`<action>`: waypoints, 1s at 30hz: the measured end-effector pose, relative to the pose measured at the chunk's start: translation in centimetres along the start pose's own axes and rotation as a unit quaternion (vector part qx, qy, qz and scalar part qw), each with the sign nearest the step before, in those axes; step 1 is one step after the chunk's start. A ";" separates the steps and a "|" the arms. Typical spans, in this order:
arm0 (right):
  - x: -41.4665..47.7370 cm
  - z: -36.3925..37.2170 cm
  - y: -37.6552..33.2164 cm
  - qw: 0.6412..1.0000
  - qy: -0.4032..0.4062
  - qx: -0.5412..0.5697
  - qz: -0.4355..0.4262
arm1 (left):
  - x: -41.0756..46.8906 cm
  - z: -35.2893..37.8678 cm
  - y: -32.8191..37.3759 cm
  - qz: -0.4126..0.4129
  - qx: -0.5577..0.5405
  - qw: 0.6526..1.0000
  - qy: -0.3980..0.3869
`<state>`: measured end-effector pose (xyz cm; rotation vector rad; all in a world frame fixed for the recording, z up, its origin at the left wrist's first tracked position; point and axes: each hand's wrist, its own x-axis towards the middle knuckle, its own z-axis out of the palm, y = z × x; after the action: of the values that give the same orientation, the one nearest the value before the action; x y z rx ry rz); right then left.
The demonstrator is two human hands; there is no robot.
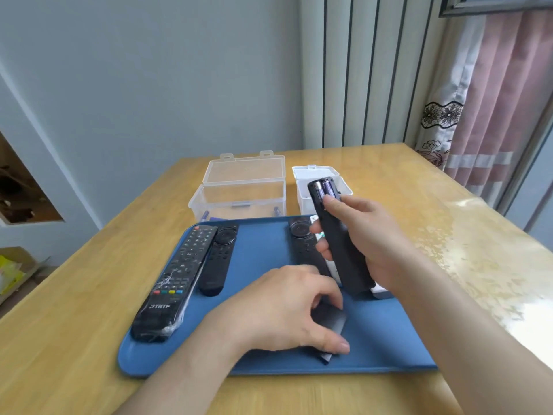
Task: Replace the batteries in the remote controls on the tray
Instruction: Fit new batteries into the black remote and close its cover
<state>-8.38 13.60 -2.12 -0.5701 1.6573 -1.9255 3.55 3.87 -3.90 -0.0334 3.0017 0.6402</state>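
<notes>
Black "TKTF" remote [167, 283] lies apart; right fingers [322, 250] grip open-backed remote [342, 259], left fingers [330, 295] pinch cover [330, 322].

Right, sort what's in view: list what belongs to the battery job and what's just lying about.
Job: open-backed black remote in the right hand, its two purple batteries, black battery cover gripped by the left hand, blue plastic tray, plastic-wrapped black remote, slim black remote, clear plastic box.
Lying about: pink curtain, cardboard box on the floor.
</notes>
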 end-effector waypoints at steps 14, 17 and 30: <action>-0.8 2.6 0.8 0.986 -0.107 0.045 0.121 | -0.6 -4.3 -3.5 -0.003 -0.492 0.745 0.449; -1.4 3.4 0.8 0.985 -0.129 0.029 0.109 | -0.5 -4.1 -3.7 -0.007 -0.462 0.747 0.479; -2.2 3.7 0.5 0.987 -0.149 0.026 0.057 | 0.1 -3.1 -3.8 -0.037 -0.388 0.809 0.440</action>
<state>-4.30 12.09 -1.96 -0.6892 1.4165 -1.7024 3.36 -0.85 -2.66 -0.6487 3.1301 2.3363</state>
